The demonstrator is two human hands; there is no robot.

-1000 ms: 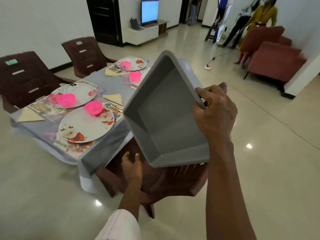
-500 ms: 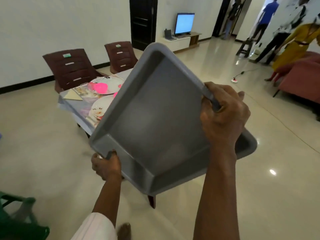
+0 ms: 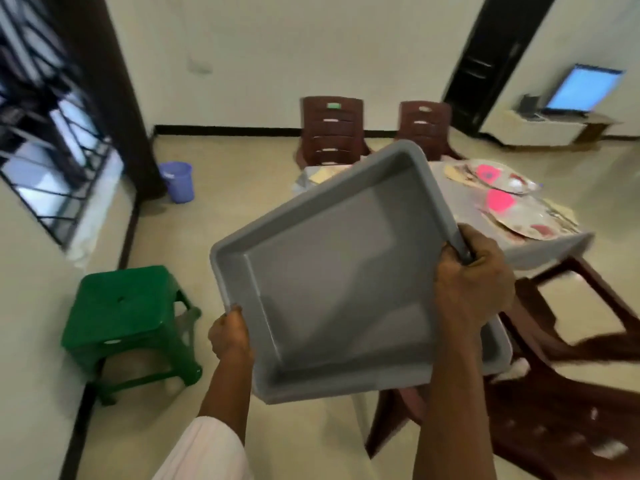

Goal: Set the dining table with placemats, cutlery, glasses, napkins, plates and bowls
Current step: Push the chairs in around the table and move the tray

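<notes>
One grey tray (image 3: 332, 278), held tilted in mid-air, fills the middle of the view. Behind it to the right stands the counter (image 3: 550, 249) under a grey cloth, with two brown chairs (image 3: 332, 133) at its far side. A green stool (image 3: 128, 306) sits on the floor to the left. Flowered plates (image 3: 526, 216) lie blurred on the counter. The right hand (image 3: 474, 282) curls over the tray's right rim; the left hand (image 3: 230, 332) grips its lower left edge. Pink bowls (image 3: 500, 199) sit among the plates.

Smooth grey plastic tray (image 3: 332, 271); glossy green plastic stool (image 3: 121, 306); polished floor (image 3: 242, 188).
</notes>
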